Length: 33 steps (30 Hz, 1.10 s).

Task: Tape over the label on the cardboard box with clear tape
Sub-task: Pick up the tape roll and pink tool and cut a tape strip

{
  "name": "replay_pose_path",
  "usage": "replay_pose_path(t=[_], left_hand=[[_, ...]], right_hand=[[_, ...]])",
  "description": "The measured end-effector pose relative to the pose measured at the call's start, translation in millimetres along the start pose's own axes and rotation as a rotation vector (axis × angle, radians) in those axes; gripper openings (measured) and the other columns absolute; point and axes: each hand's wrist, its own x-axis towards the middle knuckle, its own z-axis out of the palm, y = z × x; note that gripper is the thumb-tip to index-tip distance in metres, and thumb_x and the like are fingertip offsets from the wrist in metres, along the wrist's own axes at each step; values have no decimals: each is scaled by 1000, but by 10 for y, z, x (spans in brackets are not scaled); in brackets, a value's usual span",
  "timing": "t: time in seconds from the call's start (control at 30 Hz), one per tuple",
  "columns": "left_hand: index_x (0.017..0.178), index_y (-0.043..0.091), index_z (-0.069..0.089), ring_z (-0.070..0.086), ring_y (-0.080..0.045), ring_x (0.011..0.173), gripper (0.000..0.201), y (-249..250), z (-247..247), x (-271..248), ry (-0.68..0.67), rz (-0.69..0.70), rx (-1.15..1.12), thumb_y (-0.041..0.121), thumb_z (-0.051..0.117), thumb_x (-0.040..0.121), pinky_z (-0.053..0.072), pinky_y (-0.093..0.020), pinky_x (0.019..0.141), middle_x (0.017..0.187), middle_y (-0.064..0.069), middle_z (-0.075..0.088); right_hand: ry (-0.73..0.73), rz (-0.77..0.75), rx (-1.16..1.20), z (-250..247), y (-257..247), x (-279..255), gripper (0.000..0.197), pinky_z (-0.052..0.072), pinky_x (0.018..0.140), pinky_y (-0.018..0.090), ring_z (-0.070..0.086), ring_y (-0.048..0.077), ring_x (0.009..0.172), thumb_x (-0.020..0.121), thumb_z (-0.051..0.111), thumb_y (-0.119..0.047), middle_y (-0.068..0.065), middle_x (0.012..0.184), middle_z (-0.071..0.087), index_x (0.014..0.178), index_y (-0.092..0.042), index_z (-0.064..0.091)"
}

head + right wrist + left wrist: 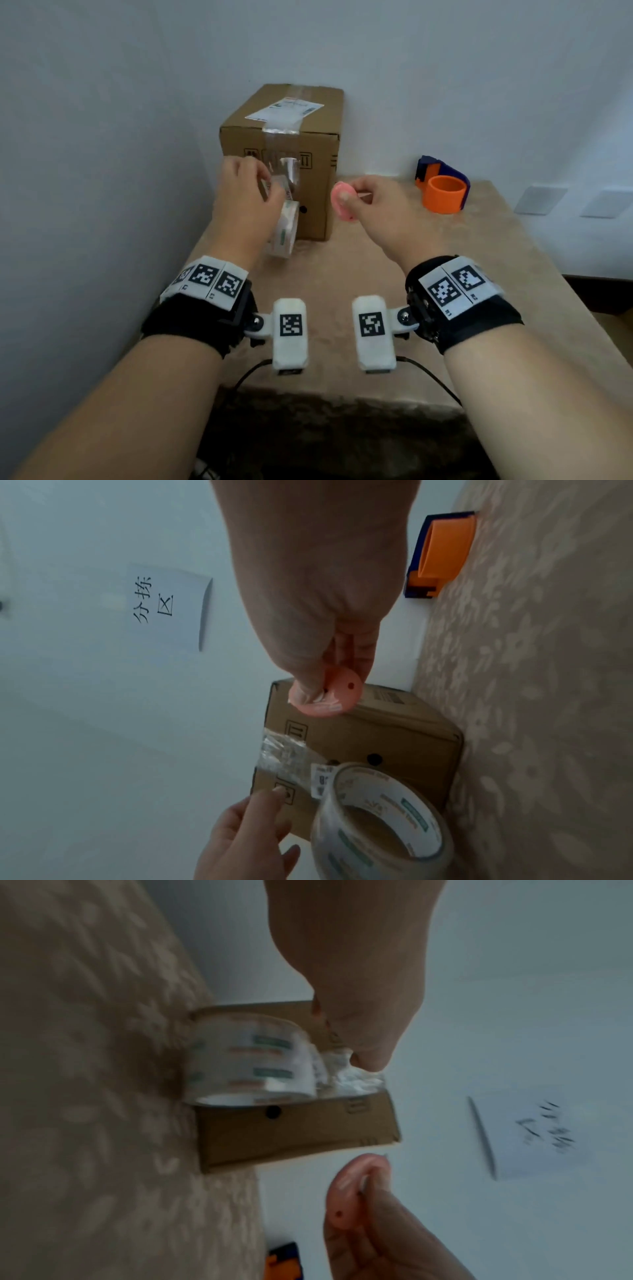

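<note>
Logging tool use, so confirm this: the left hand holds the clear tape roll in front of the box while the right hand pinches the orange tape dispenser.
Wrong on the right hand: it pinches a small pink cutter. The head view shows the orange tape dispenser sitting untouched on the table. The left hand does hold the clear tape roll before the box.

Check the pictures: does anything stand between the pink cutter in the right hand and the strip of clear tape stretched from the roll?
Nothing visible does. The right hand pinches the pink cutter, and open air separates it from the tape strip running down the cardboard box to the tape roll, where the left hand is.
</note>
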Motion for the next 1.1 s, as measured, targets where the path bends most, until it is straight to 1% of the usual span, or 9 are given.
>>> replay_pose_path(t=[0.17,0.3,0.4,0.5,0.63,0.77,0.87,0.97,1.1], left_hand=[[127,17,39,43,-21,125,48,-285,63,21,-66,-204,-229,33,60,87,38,-39,109,138,-8,37],[97,44,42,57,-20,116,32,-314,2,66,-161,-383,-589,48,60,71,48,-48,100,128,-1,55],[88,46,43,56,-24,118,28,-266,-47,54,-134,-400,-645,49,64,68,48,-48,100,128,-5,54],[100,37,47,53,-23,115,32,-187,-20,-20,-145,-347,-562,47,64,74,48,-47,100,125,1,47],[109,28,47,50,-24,115,33,-59,26,-110,-165,-284,-475,40,64,83,46,-42,101,119,4,37],[106,24,48,49,-22,113,25,13,57,-124,-156,-282,-437,36,61,87,47,-27,87,125,-1,39],[99,26,49,45,-20,111,23,58,58,-84,-94,-286,-377,38,62,85,45,-36,100,117,-2,36],[94,27,50,42,-18,108,19,121,78,-78,-44,-258,-312,36,62,83,42,-37,103,110,0,32],[109,18,51,47,-11,89,26,206,124,-187,-180,-192,-391,29,61,88,44,-8,74,108,-4,47]], right_hand=[[6,2,102,222,-43,169,19,35,73,10,50,0,92,94,56,-22,-10,93,57,108,-12,64],[35,-28,150,377,-67,256,8,42,79,21,57,13,94,92,58,-18,-3,96,62,100,-18,61],[57,-28,170,340,-78,245,7,43,74,15,55,10,90,93,57,-16,-10,88,59,98,-20,58],[100,-38,159,206,-75,163,12,42,71,10,54,8,90,93,56,-17,-6,93,59,105,-17,60],[136,-18,124,-31,-50,28,20,44,74,15,54,10,96,93,56,-18,-1,101,60,112,-12,62],[142,19,85,-239,-32,-77,20,50,82,25,57,14,97,93,56,-20,2,102,62,112,-14,62],[151,-3,50,-334,-8,-155,14,49,77,19,57,8,86,94,55,-21,-8,90,59,107,-18,60],[110,-10,28,-356,-36,-199,10,53,78,24,59,8,87,96,51,-22,-7,94,60,105,-19,55],[-30,36,98,-272,-126,-217,17,56,52,21,64,12,71,100,42,-25,3,90,66,114,-16,48]])
